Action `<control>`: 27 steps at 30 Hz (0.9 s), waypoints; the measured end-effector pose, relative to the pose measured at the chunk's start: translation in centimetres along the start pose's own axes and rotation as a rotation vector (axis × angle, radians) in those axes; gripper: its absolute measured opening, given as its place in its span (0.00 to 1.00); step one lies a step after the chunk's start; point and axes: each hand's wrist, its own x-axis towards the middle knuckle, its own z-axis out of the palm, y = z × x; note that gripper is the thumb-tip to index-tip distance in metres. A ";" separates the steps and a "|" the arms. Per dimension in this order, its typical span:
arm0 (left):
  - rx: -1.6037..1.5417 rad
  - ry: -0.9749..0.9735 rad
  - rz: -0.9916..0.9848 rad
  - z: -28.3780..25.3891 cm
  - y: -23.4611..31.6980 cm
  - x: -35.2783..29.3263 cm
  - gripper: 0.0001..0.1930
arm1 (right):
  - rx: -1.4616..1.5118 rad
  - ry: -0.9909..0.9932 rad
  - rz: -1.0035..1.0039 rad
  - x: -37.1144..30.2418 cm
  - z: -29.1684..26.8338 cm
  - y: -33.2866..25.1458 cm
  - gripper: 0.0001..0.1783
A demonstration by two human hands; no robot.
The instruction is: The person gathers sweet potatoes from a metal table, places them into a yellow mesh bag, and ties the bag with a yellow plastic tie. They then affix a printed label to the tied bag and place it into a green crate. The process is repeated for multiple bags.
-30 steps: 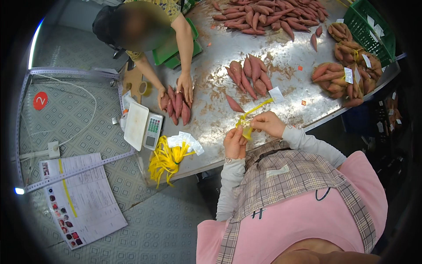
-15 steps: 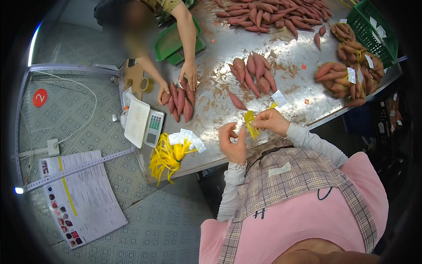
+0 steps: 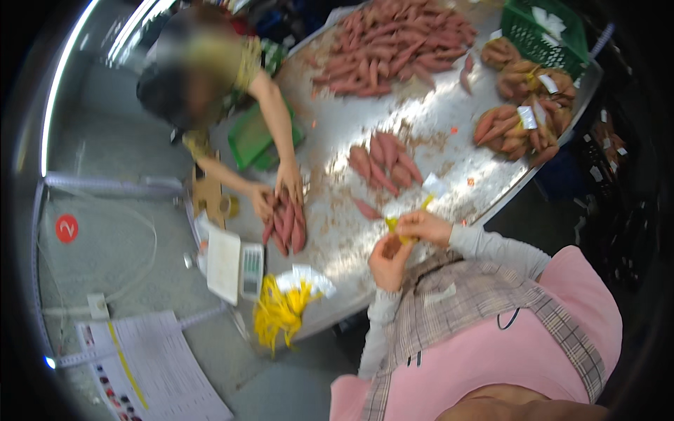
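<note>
In front of my apron, at the table's near edge, my right hand (image 3: 425,227) pinches a yellow net bag (image 3: 391,224). A white tag (image 3: 434,184) hangs from its yellow strip. My left hand (image 3: 389,262) is closed against the net from below, fingertips next to those of the right; motion blurs the details. One single sweet potato (image 3: 366,208) lies just beyond my hands. Past it rests a small group of sweet potatoes (image 3: 380,163).
Across the table a person's hands (image 3: 288,184) hold another sweet potato group (image 3: 286,226). Nearby are a scale (image 3: 225,265), a bundle of yellow net bags (image 3: 282,311) and a green tray (image 3: 256,137). Filled net bags (image 3: 523,130), a green crate (image 3: 547,38) and a sweet potato pile (image 3: 397,49) lie farther off.
My left hand has come up to the net bag, meeting my right hand. The whole view has shifted and tilted. The other person's hands stay on their sweet potatoes.
</note>
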 end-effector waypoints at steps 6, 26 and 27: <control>0.029 0.113 -0.004 -2.0 -1.3 0.2 0.11 | -0.137 -0.076 -0.099 1.4 1.1 0.9 0.12; -0.511 0.194 -0.055 -1.0 1.4 0.4 0.08 | -0.109 0.104 -0.061 0.4 -0.3 0.5 0.13; -0.639 0.181 -0.070 -0.4 2.6 0.4 0.08 | -0.073 0.142 -0.049 0.6 -0.7 0.9 0.13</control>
